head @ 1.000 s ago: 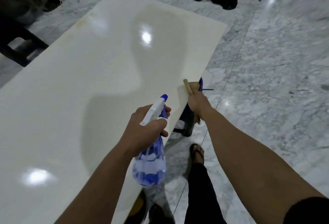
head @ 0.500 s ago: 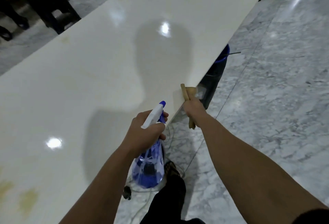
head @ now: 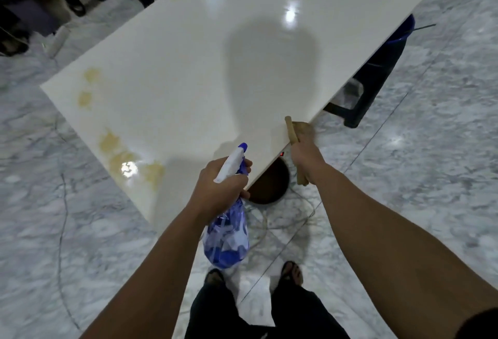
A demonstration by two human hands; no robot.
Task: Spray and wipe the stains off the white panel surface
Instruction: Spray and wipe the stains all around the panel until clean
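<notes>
Marble floor [head: 431, 177] all round, white panel [head: 215, 69] raised on supports. View has swung since half a second ago: near corner now in frame, yellow-brown stains [head: 129, 162] along left edge and near corner (uncleaned, by my read). Left hand [head: 215, 187] wrapped round blue spray bottle [head: 227, 239], nozzle toward panel. Right hand [head: 305, 158] closed on tan wiper handle [head: 292, 134] at right edge. Likely next: spray stains.
</notes>
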